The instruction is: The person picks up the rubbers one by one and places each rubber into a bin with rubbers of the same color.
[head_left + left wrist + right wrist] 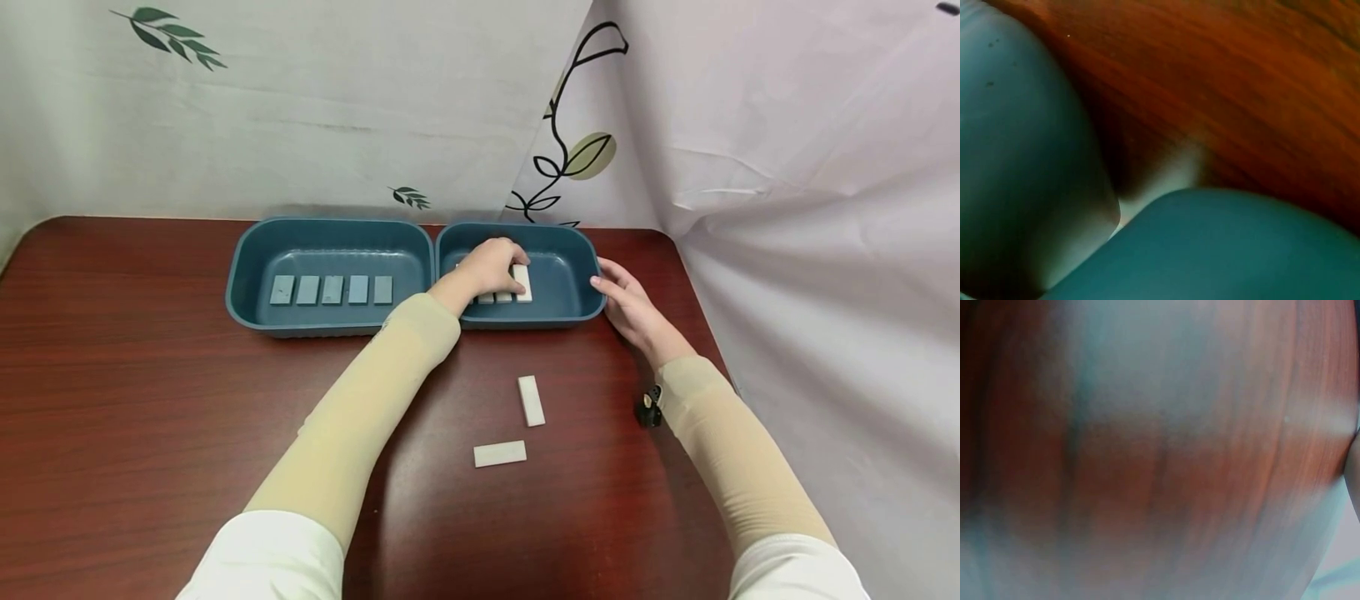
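In the head view my left hand [489, 265] reaches inside the right blue plastic bin [558, 318]. Its thumb and fingers pinch a white rectangular block [523, 283] by the ends, low over the bin floor. More white blocks [504, 297] lie in a row beside it, partly covered by the hand. At the bin's right end my right hand [628, 304] grips the rim, thumb at the edge and fingers along the outer wall. The left wrist view has only a blurred rounded blue bin wall [1222, 250]; in the right wrist view blurred table [1222, 462] fills most of the picture.
A second blue bin [333, 327] adjoins on the left, with several grey-blue blocks [333, 289] in a row. Two white blocks lie on the brown table, one slanted block [531, 401] and one sideways block [500, 454]. A patterned white cloth [337, 125] hangs behind.
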A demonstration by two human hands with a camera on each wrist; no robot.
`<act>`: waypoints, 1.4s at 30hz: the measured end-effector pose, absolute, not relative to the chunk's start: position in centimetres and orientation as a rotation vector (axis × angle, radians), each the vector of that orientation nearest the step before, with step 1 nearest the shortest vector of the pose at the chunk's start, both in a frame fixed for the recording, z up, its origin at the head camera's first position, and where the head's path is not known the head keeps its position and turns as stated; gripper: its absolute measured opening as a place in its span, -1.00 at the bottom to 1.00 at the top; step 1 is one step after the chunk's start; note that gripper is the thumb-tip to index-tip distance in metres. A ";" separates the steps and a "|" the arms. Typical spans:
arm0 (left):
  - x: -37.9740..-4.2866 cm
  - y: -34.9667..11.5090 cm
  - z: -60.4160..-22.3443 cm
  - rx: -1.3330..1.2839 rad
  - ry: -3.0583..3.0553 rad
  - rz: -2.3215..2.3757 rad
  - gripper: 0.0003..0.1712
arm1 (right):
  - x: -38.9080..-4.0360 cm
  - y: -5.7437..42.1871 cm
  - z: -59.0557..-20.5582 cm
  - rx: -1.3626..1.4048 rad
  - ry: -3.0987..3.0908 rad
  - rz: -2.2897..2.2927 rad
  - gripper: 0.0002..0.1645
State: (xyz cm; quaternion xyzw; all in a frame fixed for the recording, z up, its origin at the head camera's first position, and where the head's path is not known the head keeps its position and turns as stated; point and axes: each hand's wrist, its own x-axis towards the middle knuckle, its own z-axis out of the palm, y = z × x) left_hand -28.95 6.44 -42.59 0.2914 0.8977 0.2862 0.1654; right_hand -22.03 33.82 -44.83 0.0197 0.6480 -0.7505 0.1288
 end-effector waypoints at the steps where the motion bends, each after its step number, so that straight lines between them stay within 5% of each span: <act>1: -29.0 6.5 -42.6 0.828 2.556 0.817 -0.40 | -22.0 33.8 -44.8 0.056 1.881 -2.184 -0.59; 18: -28.9 6.3 -42.4 0.830 2.555 0.820 -0.38 | -22.0 33.9 -45.0 0.025 1.866 -2.196 -0.64; 42: -25.8 5.5 -38.2 0.904 2.555 1.138 -0.62 | -22.0 34.0 -44.8 0.055 1.876 -2.176 -0.62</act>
